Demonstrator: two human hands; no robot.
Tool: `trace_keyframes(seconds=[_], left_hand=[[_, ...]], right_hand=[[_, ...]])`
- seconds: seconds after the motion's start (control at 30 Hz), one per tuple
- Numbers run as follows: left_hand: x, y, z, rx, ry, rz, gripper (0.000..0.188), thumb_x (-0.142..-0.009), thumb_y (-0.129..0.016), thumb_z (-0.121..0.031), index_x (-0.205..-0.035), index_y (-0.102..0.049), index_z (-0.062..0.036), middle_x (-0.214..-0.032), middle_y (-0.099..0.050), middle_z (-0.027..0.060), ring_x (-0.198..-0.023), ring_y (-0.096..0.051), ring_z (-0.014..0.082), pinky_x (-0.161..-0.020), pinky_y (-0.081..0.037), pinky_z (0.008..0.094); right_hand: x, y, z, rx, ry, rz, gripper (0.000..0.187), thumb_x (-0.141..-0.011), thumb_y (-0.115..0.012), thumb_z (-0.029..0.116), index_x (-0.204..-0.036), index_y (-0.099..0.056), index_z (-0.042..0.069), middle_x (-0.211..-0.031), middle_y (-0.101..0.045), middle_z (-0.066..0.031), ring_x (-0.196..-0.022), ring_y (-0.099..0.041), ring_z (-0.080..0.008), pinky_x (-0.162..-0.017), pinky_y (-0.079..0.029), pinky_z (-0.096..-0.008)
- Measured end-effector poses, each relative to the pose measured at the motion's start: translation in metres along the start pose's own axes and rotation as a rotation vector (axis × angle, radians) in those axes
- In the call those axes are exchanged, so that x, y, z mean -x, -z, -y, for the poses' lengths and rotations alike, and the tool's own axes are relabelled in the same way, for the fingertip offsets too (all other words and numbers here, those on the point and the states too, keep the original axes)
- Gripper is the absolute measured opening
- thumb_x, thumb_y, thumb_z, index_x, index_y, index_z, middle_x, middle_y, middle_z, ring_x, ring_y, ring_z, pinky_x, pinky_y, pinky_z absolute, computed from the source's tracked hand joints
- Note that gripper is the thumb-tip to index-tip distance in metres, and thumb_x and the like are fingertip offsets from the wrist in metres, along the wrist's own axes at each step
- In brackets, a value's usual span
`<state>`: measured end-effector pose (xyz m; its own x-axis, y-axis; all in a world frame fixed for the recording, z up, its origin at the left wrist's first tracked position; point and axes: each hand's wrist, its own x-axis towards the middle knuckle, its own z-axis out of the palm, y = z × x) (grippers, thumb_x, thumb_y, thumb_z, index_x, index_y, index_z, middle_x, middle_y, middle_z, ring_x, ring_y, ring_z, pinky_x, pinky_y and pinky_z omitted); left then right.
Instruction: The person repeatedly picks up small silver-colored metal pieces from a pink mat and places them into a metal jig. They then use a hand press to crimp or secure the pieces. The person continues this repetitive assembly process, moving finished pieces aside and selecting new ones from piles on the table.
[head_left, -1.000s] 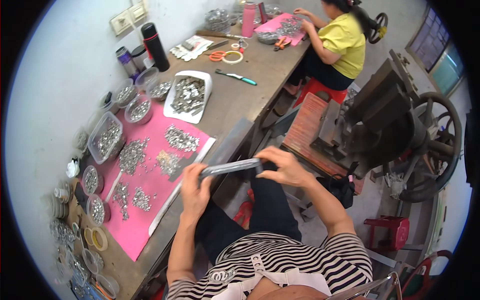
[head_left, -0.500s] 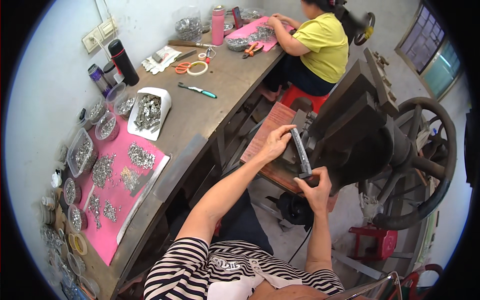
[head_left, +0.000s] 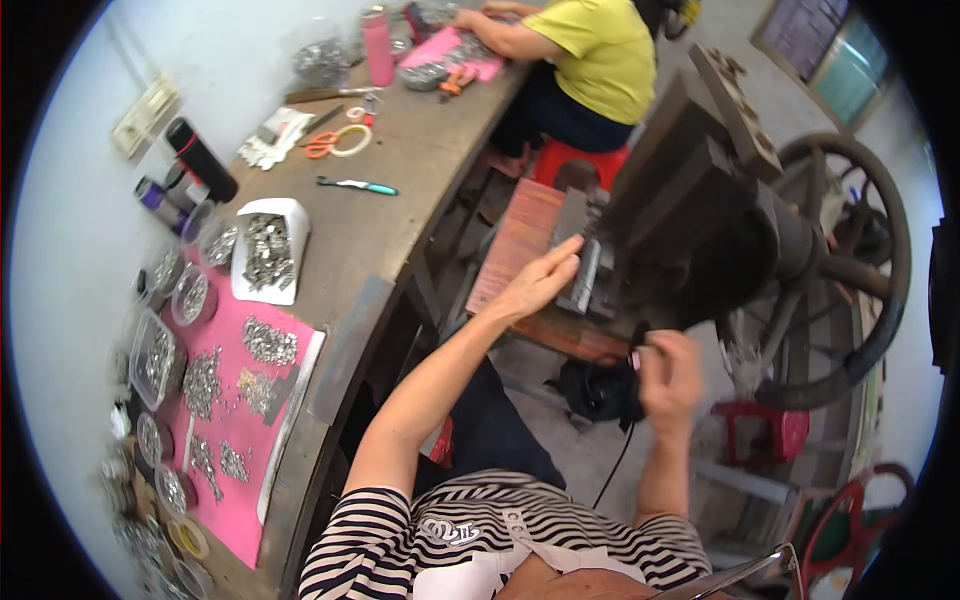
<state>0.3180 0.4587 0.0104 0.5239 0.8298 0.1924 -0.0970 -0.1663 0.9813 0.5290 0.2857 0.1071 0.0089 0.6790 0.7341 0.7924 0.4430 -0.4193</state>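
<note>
My left hand [head_left: 545, 280] reaches over the bed of a dark metal press [head_left: 690, 200], its fingers stretched out. Their tips touch or nearly touch the upper part of a narrow grey metal bar [head_left: 586, 280] lying on the press bed. Off to the right and nearer me, my right hand [head_left: 670, 375] is smeared by motion, apart from the bar. Its fingers are curled, and a small dark piece [head_left: 640, 336] pokes out at their tips, too blurred to name. A reddish wooden board [head_left: 515, 245] lies left of the bar.
A large handwheel [head_left: 880, 280] stands right of the press. On the left bench, a pink mat [head_left: 235, 470] bears piles of small metal parts, beside a white scoop-shaped container [head_left: 299, 250] and several tubs. Beyond, a co-worker in yellow [head_left: 605, 60] sits on a red stool [head_left: 583, 160].
Both hands held the grey bar between them before; now it lies on the press bed. My right hand has moved away, right and toward me. The whole view has shifted.
</note>
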Motion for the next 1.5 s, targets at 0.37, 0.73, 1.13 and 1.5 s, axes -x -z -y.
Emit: trace_keyframes(seconds=[0.37,0.73,1.13,1.5], left_hand=[[0.031,-0.015,-0.023,-0.481,-0.123,0.011,0.124,-0.075,-0.085,-0.061,-0.165,-0.024,0.0001,-0.172,-0.024,0.0189,-0.16,-0.021,0.0322,-0.127,-0.009,0.0612],[-0.003,-0.018,-0.024,-0.674,-0.137,0.02,0.118,-0.072,-0.085,-0.061,-0.159,-0.037,0.0022,-0.166,-0.036,0.0218,-0.159,-0.025,0.0322,-0.128,-0.008,0.0575],[-0.024,-0.017,-0.016,-0.697,-0.137,0.045,0.118,-0.073,-0.083,-0.064,-0.158,-0.038,0.0043,-0.165,-0.039,0.0221,-0.158,-0.026,0.0333,-0.129,-0.008,0.0579],[-0.025,-0.017,-0.016,-0.698,-0.144,0.023,0.117,-0.074,-0.083,-0.064,-0.16,-0.037,0.0012,-0.165,-0.038,0.0227,-0.157,-0.029,0.035,-0.129,-0.009,0.0568]], right_hand=[[0.02,0.107,-0.095,0.104,-0.448,-0.766,0.021,-0.092,-0.081,0.011,-0.095,-0.063,0.0,-0.088,-0.065,-0.0034,-0.081,-0.061,-0.0127,-0.079,-0.05,-0.0284],[-0.142,0.237,-0.038,0.047,-0.487,-0.182,0.029,-0.097,-0.073,0.024,-0.106,-0.062,-0.001,-0.075,-0.057,-0.0033,-0.067,-0.055,-0.0124,-0.065,-0.044,-0.027],[-0.048,0.165,-0.045,0.178,-0.327,-0.671,0.023,-0.095,-0.072,0.005,-0.111,-0.057,-0.003,-0.082,-0.063,-0.0087,-0.064,-0.061,-0.0139,-0.064,-0.055,-0.0305],[-0.215,0.259,-0.043,0.321,-0.52,0.0,0.05,-0.095,-0.075,0.032,-0.127,-0.058,-0.003,-0.071,-0.055,-0.0001,-0.061,-0.053,-0.0092,-0.059,-0.043,-0.0258]])
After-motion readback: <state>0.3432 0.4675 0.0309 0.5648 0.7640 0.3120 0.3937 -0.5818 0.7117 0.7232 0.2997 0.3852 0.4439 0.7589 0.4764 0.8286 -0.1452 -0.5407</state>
